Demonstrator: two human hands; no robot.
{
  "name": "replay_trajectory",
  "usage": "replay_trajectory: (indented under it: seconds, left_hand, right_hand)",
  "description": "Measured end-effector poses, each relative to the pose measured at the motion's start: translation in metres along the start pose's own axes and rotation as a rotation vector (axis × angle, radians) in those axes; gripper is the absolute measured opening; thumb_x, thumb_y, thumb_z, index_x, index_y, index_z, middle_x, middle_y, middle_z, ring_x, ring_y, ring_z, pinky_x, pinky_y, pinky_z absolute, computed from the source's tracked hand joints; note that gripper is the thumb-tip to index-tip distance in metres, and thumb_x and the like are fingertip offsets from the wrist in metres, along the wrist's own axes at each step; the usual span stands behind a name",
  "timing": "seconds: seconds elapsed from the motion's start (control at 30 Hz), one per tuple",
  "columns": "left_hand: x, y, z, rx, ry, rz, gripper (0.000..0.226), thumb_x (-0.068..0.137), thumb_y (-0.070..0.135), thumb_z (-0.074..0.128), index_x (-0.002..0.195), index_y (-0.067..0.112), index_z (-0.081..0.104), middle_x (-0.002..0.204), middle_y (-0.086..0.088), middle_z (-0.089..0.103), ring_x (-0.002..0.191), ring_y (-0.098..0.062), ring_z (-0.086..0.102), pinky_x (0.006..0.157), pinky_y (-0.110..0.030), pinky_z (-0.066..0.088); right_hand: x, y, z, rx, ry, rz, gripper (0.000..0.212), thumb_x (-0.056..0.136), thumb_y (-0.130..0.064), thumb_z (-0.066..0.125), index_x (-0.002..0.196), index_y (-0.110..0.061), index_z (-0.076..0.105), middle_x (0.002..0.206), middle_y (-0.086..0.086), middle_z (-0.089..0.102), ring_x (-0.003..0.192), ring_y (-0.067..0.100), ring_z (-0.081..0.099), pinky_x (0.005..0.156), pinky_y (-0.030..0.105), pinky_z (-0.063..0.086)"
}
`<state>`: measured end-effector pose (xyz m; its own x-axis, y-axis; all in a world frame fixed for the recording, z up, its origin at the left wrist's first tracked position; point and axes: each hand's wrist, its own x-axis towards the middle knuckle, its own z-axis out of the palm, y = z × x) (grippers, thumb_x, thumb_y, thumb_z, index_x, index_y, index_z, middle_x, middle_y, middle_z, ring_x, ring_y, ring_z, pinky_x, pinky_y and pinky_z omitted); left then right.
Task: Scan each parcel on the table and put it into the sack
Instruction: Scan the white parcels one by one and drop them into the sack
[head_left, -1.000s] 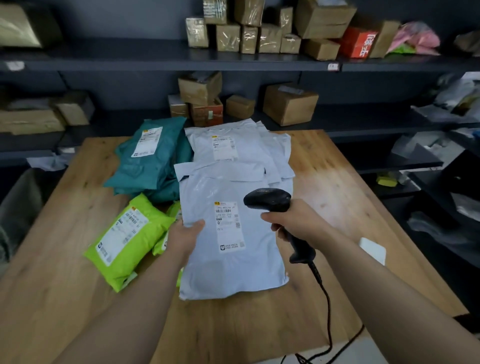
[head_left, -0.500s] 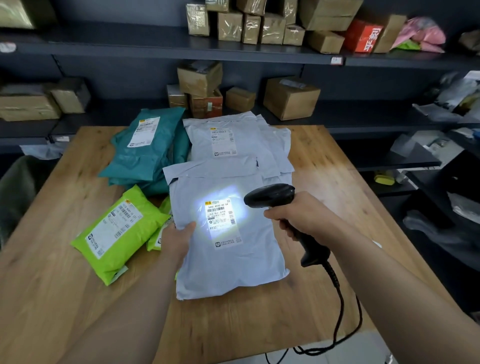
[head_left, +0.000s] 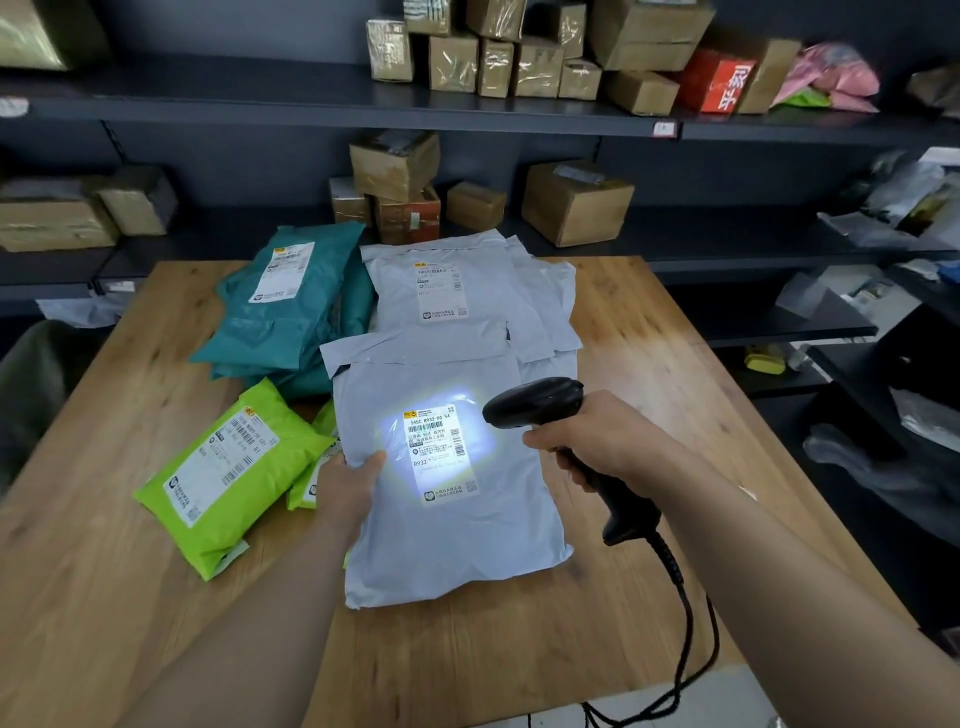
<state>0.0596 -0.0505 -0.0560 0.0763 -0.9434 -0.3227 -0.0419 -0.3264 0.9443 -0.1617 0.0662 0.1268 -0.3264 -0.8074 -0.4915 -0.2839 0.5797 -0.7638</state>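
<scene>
A grey parcel (head_left: 452, 535) lies at the middle of the wooden table (head_left: 519, 649), label up. My left hand (head_left: 350, 486) grips its left edge, thumb on top. My right hand (head_left: 597, 441) holds a black corded scanner (head_left: 535, 402) just right of the label (head_left: 441, 452). The scanner's white light falls on the label. More grey parcels (head_left: 447, 291) lie behind it, teal parcels (head_left: 291, 306) at the back left, and lime green parcels (head_left: 228, 467) at the left. No sack is plainly seen.
Dark shelves (head_left: 311, 104) with several cardboard boxes (head_left: 576, 202) stand behind the table. More shelving with bags runs along the right side (head_left: 883, 364). The scanner cable (head_left: 691, 649) hangs over the table's near edge. A dark rounded object (head_left: 31, 384) shows at the far left.
The scanner's light has come on and now shines on the label. My left hand has shifted its hold at the grey parcel's left edge. My right hand has barely moved.
</scene>
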Motion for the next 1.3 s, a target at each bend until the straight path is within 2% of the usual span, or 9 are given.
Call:
replay_trajectory:
  seconds: [0.23,0.47,0.63,0.8,0.97,1.03,1.1,1.17,1.3]
  left_hand:
    - [0.001,-0.002,0.001,0.015,0.001,0.000,0.011,0.087,0.012,0.068,0.097,0.009,0.063,0.092,-0.007,0.065,0.083,-0.026,0.061,0.077,-0.035,0.047]
    - [0.002,-0.004,0.001,0.036,0.002,0.009,0.014,0.087,0.012,0.067,0.102,0.011,0.064,0.087,0.000,0.065,0.076,-0.017,0.060,0.074,-0.033,0.046]
    - [0.002,-0.003,0.001,0.082,0.001,0.023,0.011,0.088,0.013,0.065,0.098,0.013,0.062,0.095,-0.005,0.065,0.085,-0.025,0.061,0.080,-0.037,0.050]
    - [0.001,-0.002,0.004,0.058,0.042,0.019,0.022,0.089,0.013,0.066,0.110,0.009,0.060,0.096,-0.002,0.060,0.071,-0.004,0.053,0.058,-0.021,0.041]
    - [-0.002,0.003,0.003,0.058,0.022,0.005,0.028,0.089,0.013,0.066,0.115,0.003,0.062,0.101,-0.004,0.062,0.073,-0.010,0.056,0.070,-0.027,0.044]
    - [-0.007,0.014,0.001,0.024,0.004,0.003,0.019,0.089,0.013,0.067,0.106,0.008,0.063,0.101,-0.006,0.065,0.077,-0.015,0.060,0.070,-0.028,0.046]
    - [-0.016,0.032,-0.004,-0.024,-0.010,0.001,0.013,0.087,0.014,0.068,0.100,0.011,0.064,0.095,-0.004,0.068,0.072,-0.012,0.064,0.060,-0.024,0.048]
    - [-0.029,0.055,-0.014,-0.076,-0.029,0.026,0.009,0.086,0.013,0.070,0.094,0.011,0.067,0.087,0.000,0.071,0.066,-0.010,0.068,0.052,-0.022,0.051]
    - [-0.053,0.114,-0.061,-0.193,-0.101,0.117,0.010,0.086,0.010,0.069,0.096,0.011,0.071,0.083,0.003,0.076,0.071,-0.009,0.072,0.056,-0.019,0.055]
  right_hand:
    - [-0.001,0.002,0.002,0.094,0.006,-0.005,0.018,0.079,-0.017,0.073,0.076,-0.008,0.059,0.054,0.004,0.050,0.040,0.015,0.045,0.042,0.023,0.041]
    - [-0.003,0.007,0.014,0.172,-0.011,0.037,0.022,0.083,-0.015,0.071,0.074,-0.006,0.054,0.058,0.008,0.049,0.042,0.018,0.045,0.044,0.024,0.040]
    - [-0.004,0.010,0.015,0.196,-0.017,0.070,0.025,0.085,-0.016,0.070,0.069,-0.008,0.053,0.059,0.007,0.049,0.041,0.016,0.045,0.043,0.023,0.040]
    - [-0.003,0.014,0.016,0.226,-0.007,0.063,0.023,0.083,-0.015,0.071,0.071,-0.007,0.053,0.059,0.008,0.051,0.041,0.018,0.045,0.046,0.026,0.040]
    - [0.001,0.018,0.016,0.259,0.020,-0.011,0.015,0.084,-0.016,0.070,0.081,-0.007,0.058,0.062,0.009,0.058,0.041,0.016,0.051,0.044,0.024,0.045]
    - [0.004,0.017,0.017,0.308,0.001,-0.028,0.018,0.084,-0.019,0.072,0.096,-0.010,0.062,0.074,0.013,0.065,0.049,0.019,0.062,0.047,0.025,0.051]
    - [0.010,0.017,0.019,0.367,-0.036,-0.027,0.029,0.083,-0.023,0.075,0.108,-0.013,0.063,0.089,0.012,0.067,0.071,0.024,0.072,0.056,0.030,0.057]
    - [0.016,0.015,0.025,0.415,-0.078,-0.021,0.035,0.082,-0.026,0.077,0.112,-0.014,0.064,0.095,0.008,0.066,0.088,0.026,0.071,0.064,0.035,0.059]
    - [0.023,0.003,0.049,0.511,-0.177,-0.031,0.021,0.083,-0.023,0.074,0.099,-0.010,0.069,0.069,-0.002,0.063,0.061,0.012,0.061,0.055,0.027,0.051]
